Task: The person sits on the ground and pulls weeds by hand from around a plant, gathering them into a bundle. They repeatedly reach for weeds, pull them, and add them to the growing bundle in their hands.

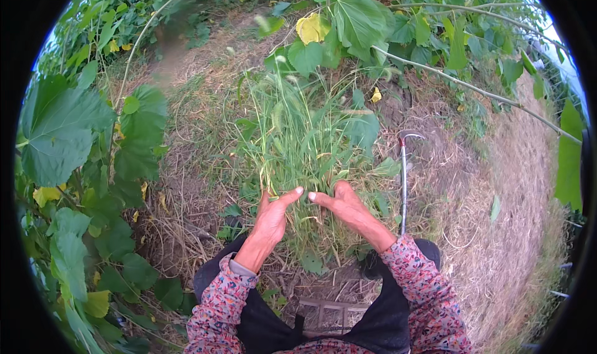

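Note:
A thick bunch of green grass (298, 139) with seed heads spreads upward in front of me. My left hand (275, 212) grips its left side, thumb pointing inward. From the right, my right hand (343, 205) holds the same bunch, and the two thumb tips almost meet across the stems. The fingers of both hands are mostly hidden behind the grass. A sickle (404, 177) with a long metal handle lies on the ground to the right, its curved blade at the far end.
Large-leaved branches (70, 125) crowd the left side. A bare stem (471, 87) crosses the upper right below broad leaves (359, 20). Dry grass litter (503, 167) covers the ground at right. A slatted frame (333, 305) is between my legs.

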The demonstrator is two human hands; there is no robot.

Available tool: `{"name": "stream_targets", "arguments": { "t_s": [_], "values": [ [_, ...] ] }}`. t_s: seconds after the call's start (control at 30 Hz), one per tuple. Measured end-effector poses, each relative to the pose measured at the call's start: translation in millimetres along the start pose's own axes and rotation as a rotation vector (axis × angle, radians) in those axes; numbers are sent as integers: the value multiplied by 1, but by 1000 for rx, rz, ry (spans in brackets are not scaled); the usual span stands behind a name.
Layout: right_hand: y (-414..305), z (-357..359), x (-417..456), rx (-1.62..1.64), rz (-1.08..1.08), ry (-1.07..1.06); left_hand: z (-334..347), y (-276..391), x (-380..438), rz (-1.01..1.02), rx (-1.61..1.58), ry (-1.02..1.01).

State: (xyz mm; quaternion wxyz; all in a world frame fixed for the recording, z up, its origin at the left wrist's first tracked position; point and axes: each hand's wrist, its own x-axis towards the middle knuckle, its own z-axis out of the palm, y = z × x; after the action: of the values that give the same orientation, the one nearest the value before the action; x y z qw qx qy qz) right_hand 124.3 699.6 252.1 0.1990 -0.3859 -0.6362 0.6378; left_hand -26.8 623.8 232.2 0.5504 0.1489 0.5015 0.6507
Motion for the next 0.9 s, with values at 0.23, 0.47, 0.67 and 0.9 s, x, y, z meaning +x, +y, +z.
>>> {"name": "stream_targets", "arguments": {
  "t_s": [0.23,0.47,0.67,0.9],
  "values": [
    [46,-9,15,-91,-70,163,18,-5,0,-41,61,-99],
    [33,-7,4,-283,-256,155,25,-11,-4,79,167,5],
    [30,-5,4,-278,-189,99,15,-10,-3,86,193,-20],
    [14,-3,0,-76,-27,101,3,-4,-1,58,165,18]
  ]
}}
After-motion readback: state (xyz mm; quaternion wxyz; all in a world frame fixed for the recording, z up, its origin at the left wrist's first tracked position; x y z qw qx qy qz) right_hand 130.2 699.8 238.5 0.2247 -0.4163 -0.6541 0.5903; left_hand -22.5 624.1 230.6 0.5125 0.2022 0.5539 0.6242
